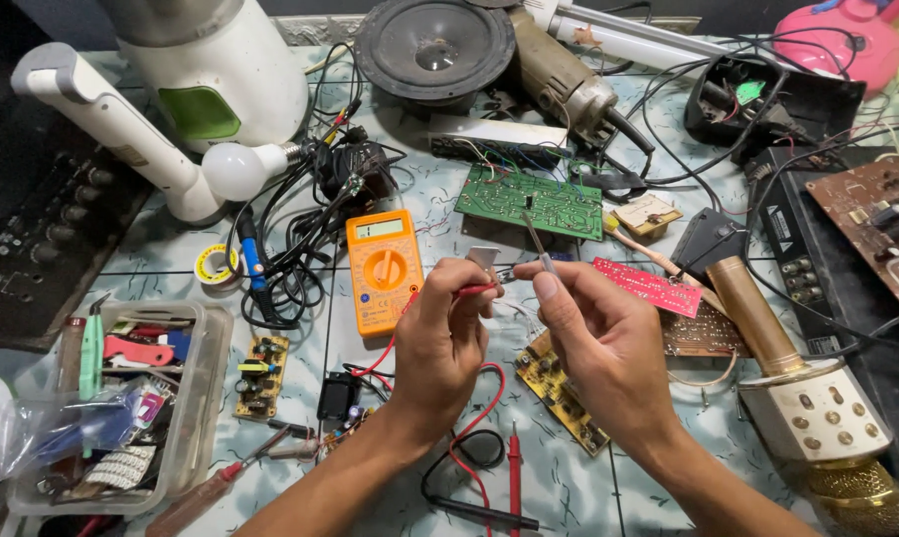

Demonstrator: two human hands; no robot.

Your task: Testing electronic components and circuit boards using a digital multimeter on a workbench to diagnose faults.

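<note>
Hands [529, 328] pinch probes above tabletop [439, 199].

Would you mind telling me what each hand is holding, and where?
Left hand pinches a red-wired part at its tip; right hand holds a thin metal tool near its lower end.

Both forearms are bare from the lower frame edge to the wrists, with no sleeve, glove, watch or bracelet showing. The left hand [447, 333] and right hand [593, 338] seem ringless, though several fingers are hidden
</note>
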